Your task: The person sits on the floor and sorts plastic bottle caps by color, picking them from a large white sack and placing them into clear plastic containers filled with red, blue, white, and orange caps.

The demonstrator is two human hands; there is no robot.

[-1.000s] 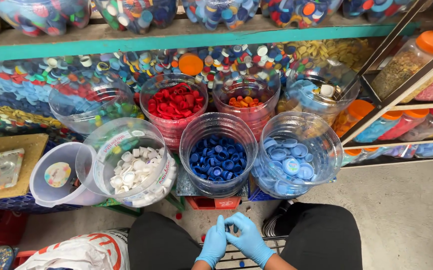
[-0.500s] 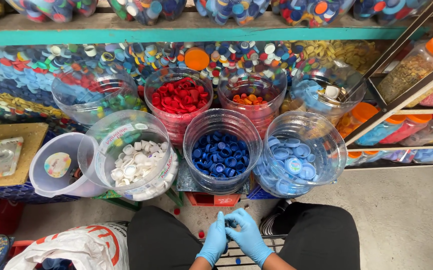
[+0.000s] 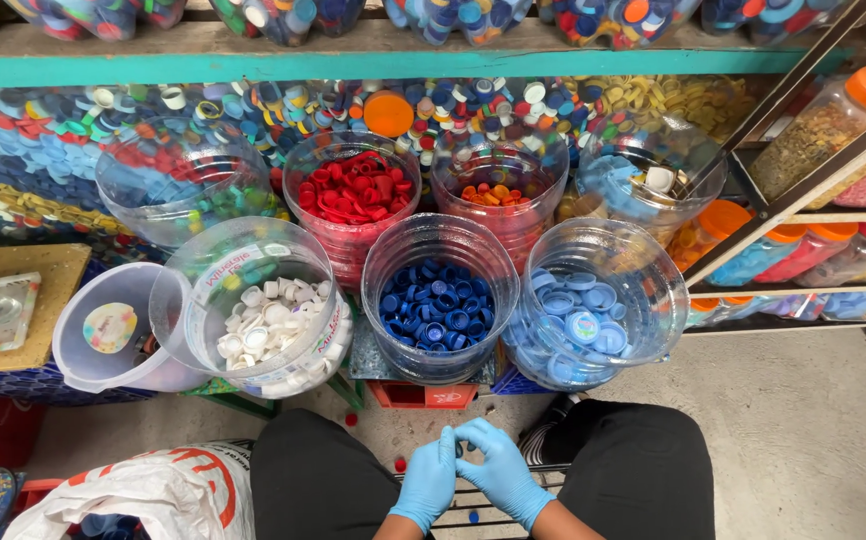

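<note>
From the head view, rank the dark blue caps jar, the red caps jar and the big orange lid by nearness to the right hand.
1. Dark blue caps jar, just ahead of the right hand.
2. Red caps jar, behind it, to the left.
3. Big orange lid, farthest, on the cap pile at the back.

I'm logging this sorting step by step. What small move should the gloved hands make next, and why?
Probably reach forward to a jar. Left hand and right hand meet fingertip to fingertip over the lap; what they pinch is too small to tell. The dark blue cap jar stands directly ahead.
</note>
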